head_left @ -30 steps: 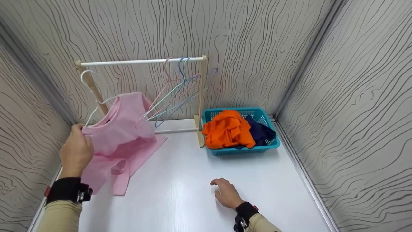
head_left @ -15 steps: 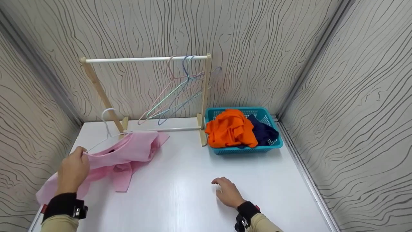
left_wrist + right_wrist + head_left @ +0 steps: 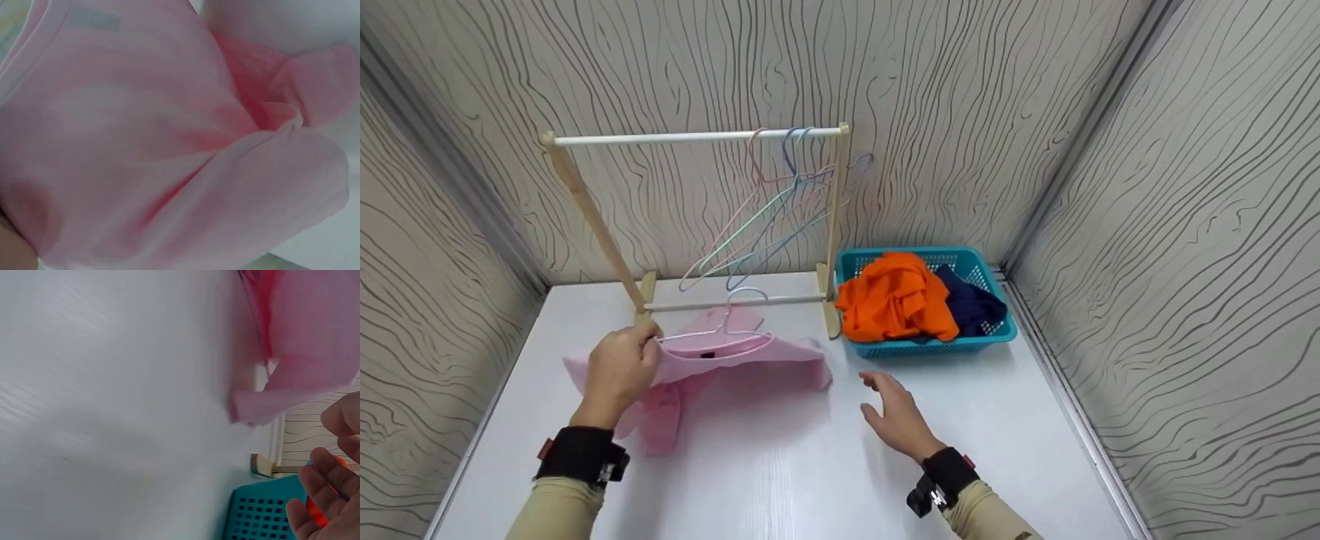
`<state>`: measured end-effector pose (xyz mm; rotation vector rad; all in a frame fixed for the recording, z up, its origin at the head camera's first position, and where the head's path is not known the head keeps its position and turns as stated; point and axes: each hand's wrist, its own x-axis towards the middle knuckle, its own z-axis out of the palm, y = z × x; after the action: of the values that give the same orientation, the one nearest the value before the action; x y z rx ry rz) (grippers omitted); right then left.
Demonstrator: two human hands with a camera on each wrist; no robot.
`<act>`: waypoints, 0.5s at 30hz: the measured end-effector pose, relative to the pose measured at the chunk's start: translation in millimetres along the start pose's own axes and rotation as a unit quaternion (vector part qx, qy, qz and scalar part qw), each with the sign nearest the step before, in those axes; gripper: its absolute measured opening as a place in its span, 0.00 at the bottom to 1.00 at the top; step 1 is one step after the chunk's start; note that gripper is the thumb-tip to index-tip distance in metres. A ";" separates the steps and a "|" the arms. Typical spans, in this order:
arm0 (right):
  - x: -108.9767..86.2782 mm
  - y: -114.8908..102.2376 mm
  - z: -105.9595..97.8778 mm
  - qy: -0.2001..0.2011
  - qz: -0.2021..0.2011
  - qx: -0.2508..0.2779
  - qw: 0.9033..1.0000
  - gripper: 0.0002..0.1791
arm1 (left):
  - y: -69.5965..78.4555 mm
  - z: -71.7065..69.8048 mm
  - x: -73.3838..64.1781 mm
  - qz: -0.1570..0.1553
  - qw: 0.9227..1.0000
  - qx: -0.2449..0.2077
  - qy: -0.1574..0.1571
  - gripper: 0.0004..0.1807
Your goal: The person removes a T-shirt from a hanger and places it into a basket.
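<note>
My left hand (image 3: 622,367) grips one shoulder of a pink shirt (image 3: 735,361) together with the end of a white hanger (image 3: 726,319) set inside its neck. The hanger's hook stands up from the collar, in front of the rack's lower bar. Pink cloth (image 3: 140,129) fills most of the left wrist view, where only a bit of the hand shows at the lower left. To the right of the shirt, my right hand (image 3: 901,417) hovers with loosely bent fingers and holds nothing. In the right wrist view its fingers (image 3: 323,486) are apart from the shirt's hanging sleeve (image 3: 281,396).
Behind the shirt stands a small clothes rack (image 3: 690,138) with several pastel hangers (image 3: 765,214) at its right end. A teal basket (image 3: 937,349) beside it holds an orange garment (image 3: 896,300) and a dark blue one (image 3: 971,304). Patterned walls enclose the white table (image 3: 780,480).
My left hand has lowered the shirt and hanger from beside the rack's left post, then carried them right, to the table's middle. The right hand has risen slightly forward.
</note>
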<state>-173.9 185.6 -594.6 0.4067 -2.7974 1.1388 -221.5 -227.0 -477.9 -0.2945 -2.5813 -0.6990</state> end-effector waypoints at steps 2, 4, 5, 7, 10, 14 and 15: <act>6.6 -10.7 -10.7 0.027 -0.004 0.003 1.000 0.28 | 16.2 7.0 6.0 0.010 1.000 -0.011 -0.005 0.09; 12.7 -22.1 -22.2 0.051 -0.005 0.008 0.999 0.31 | 33.1 13.0 12.4 0.015 0.999 -0.024 -0.019 0.09; 15.2 -27.7 -28.2 0.060 -0.006 0.012 0.998 0.32 | 41.8 16.0 15.6 0.017 0.999 -0.030 -0.027 0.09; 19.0 -37.2 -39.0 0.075 -0.008 0.019 0.997 0.32 | 58.9 22.4 21.8 0.019 0.998 -0.043 -0.039 0.09; 22.8 -48.9 -51.4 0.091 -0.016 0.034 0.995 0.29 | 81.8 32.7 30.3 0.027 0.997 -0.064 -0.036 0.09; 26.8 -56.9 -62.4 0.114 -0.032 0.066 0.991 0.22 | 102.7 44.5 39.2 0.041 0.993 -0.108 -0.024 0.08; 27.6 -57.6 -64.9 0.124 -0.036 0.072 0.989 0.20 | 106.7 46.7 40.6 0.043 0.991 -0.123 -0.030 0.08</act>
<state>-185.1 185.6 -504.2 0.3470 -2.4783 1.2843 -240.8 -108.6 -449.3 -0.5081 -2.5221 -0.9907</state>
